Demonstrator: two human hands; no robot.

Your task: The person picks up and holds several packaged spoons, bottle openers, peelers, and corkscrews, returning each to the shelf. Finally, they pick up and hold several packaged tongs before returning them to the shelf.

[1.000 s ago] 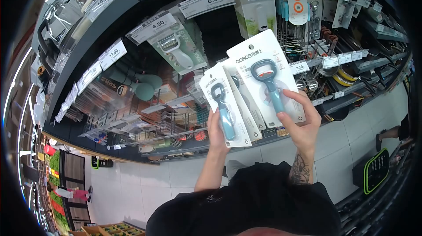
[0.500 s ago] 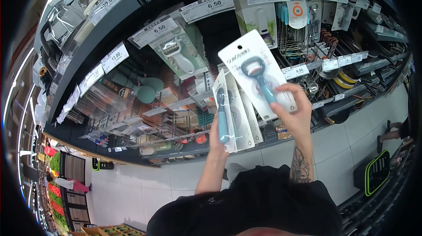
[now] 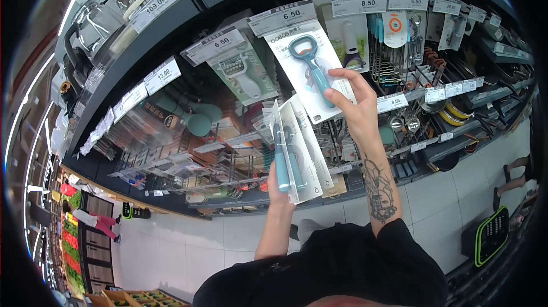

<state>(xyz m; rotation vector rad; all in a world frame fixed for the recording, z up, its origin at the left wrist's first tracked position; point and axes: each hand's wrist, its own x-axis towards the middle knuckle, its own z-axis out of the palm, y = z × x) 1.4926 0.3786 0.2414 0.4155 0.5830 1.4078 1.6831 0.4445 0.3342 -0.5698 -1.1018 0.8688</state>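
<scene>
My right hand (image 3: 352,99) grips a carded blue bottle opener (image 3: 311,70) by the lower right of its white card, thumb in front. The card's top is just under a 6.50 price tag (image 3: 283,17) on the shelf edge. Lower down, my left hand (image 3: 278,184) is closed around several similar white blister cards (image 3: 305,161), fanned and seen nearly edge-on; blue handles show through the plastic. Most of my left fingers are hidden behind these packs. Left of the raised card hangs a carded tool with a white handle (image 3: 245,78).
More price tags (image 3: 359,4) line the curved shelf edge. Hanging utensils, turquoise spatulas (image 3: 197,118) and pans (image 3: 451,115) fill the racks. A black basket with a green rim (image 3: 492,237) stands at right on the tiled floor (image 3: 197,250). One person (image 3: 98,220) is far left; another's legs (image 3: 509,181) show at right.
My right hand has moved up and left with one carded bottle opener, bringing it up to the 6.50 tag. The packs in my left hand have shifted slightly left.
</scene>
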